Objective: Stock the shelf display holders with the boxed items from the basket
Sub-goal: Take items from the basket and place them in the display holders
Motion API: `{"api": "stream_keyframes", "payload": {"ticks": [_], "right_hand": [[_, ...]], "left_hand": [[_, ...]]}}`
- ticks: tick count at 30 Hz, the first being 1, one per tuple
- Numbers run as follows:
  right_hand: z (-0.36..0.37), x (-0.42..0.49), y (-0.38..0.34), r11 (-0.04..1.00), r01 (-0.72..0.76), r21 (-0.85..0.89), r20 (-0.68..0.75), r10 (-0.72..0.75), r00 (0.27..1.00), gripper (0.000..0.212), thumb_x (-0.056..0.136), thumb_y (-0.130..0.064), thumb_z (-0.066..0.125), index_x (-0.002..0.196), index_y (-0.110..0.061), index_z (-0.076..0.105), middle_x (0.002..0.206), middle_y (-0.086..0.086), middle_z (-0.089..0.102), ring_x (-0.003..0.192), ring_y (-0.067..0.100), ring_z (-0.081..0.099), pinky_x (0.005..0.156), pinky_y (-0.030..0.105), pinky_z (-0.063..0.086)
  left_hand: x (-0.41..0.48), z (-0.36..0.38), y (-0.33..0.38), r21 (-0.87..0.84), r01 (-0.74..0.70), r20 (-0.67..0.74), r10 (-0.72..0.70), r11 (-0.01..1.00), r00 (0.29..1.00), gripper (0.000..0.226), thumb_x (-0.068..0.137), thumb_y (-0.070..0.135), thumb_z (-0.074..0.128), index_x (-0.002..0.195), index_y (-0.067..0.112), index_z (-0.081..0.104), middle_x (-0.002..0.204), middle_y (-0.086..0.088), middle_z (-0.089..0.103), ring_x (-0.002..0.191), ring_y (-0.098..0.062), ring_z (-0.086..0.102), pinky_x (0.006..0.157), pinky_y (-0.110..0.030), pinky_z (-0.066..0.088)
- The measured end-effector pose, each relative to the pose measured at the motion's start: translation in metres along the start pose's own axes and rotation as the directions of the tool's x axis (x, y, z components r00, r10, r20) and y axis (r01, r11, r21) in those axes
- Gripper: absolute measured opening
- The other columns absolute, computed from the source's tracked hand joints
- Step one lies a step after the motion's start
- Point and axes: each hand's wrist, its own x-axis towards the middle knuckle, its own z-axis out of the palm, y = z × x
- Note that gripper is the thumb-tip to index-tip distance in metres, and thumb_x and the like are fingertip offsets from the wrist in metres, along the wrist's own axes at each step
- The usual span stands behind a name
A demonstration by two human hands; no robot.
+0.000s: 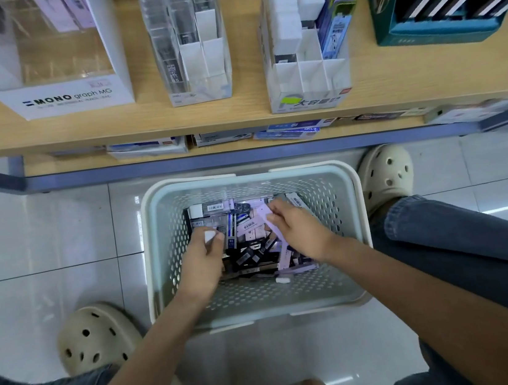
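Observation:
A pale perforated basket (341,200) stands on the floor below the shelf and holds several small black, white and lilac boxes (250,251). Both my hands are inside it. My left hand (203,257) grips a small white box (210,235) between thumb and fingers. My right hand (299,228) pinches a slim lilac box (263,213) at its upper end. On the wooden shelf above stand a clear display holder (198,70) with white dividers and a white compartment holder (308,75), both partly filled.
A white MONO graph MG display box (65,97) sits at the shelf's left, a teal box of notebooks (437,22) at its right. Flat packs lie on the lower shelf (240,144). My feet in pale clogs flank the basket on the tiled floor.

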Motion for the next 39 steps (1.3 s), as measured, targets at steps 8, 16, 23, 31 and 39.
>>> {"api": "stream_keyframes", "payload": {"ticks": [8, 16, 23, 31, 39], "right_hand": [[0.015, 0.012, 0.006, 0.99, -0.041, -0.138, 0.086, 0.053, 0.995, 0.055, 0.093, -0.026, 0.058, 0.139, -0.007, 0.034, 0.129, 0.015, 0.047, 0.112, 0.028, 0.05, 0.086, 0.033, 0.04], [0.059, 0.013, 0.008, 0.944, -0.089, -0.316, 0.194, 0.156, 0.968, 0.071, 0.083, -0.033, 0.07, 0.141, -0.012, 0.037, 0.145, 0.008, 0.04, 0.13, 0.026, 0.043, 0.103, 0.034, 0.039], [0.053, 0.014, 0.008, 0.934, -0.1, -0.344, 0.246, 0.192, 0.95, 0.029, 0.093, -0.026, 0.058, 0.07, -0.018, 0.043, 0.088, 0.008, 0.049, 0.084, 0.021, 0.05, 0.067, 0.027, 0.031], [0.039, 0.012, 0.009, 0.945, -0.127, -0.3, 0.36, 0.235, 0.903, 0.021, 0.099, -0.028, 0.045, 0.082, -0.017, 0.049, 0.081, -0.003, 0.049, 0.09, 0.024, 0.049, 0.07, 0.029, 0.035], [-0.001, -0.008, -0.01, 0.948, -0.164, -0.274, 0.217, 0.227, 0.949, 0.04, 0.102, -0.03, 0.036, 0.131, -0.002, 0.041, 0.103, 0.013, 0.06, 0.087, 0.027, 0.061, 0.071, 0.033, 0.049]], "left_hand": [[-0.021, -0.045, 0.053, -0.095, -0.144, -0.019, 0.143, 0.985, 0.989, 0.013, 0.093, 0.008, 0.051, 0.086, 0.018, 0.053, 0.062, 0.001, 0.046, 0.049, -0.007, 0.042, 0.05, -0.025, 0.039], [-0.026, -0.068, 0.067, -0.122, -0.137, -0.038, 0.134, 0.983, 0.99, 0.017, 0.093, 0.006, 0.051, 0.083, 0.019, 0.054, 0.06, 0.002, 0.05, 0.045, -0.008, 0.039, 0.044, -0.021, 0.037], [-0.035, -0.069, 0.066, -0.258, -0.059, -0.004, 0.06, 0.964, 0.998, 0.014, 0.098, 0.013, 0.044, 0.086, 0.013, 0.052, 0.056, 0.005, 0.053, 0.044, -0.013, 0.041, 0.045, -0.024, 0.037], [-0.047, -0.071, 0.061, -0.259, -0.044, 0.027, 0.052, 0.965, 0.998, 0.026, 0.102, 0.024, 0.029, 0.084, 0.015, 0.046, 0.055, 0.001, 0.041, 0.042, -0.01, 0.038, 0.035, -0.022, 0.038], [-0.061, -0.075, 0.067, -0.256, 0.103, 0.031, -0.099, 0.961, 0.995, 0.039, 0.097, 0.032, 0.042, 0.062, 0.016, 0.038, 0.044, 0.004, 0.031, 0.036, -0.011, 0.021, 0.036, -0.016, 0.015]]}}
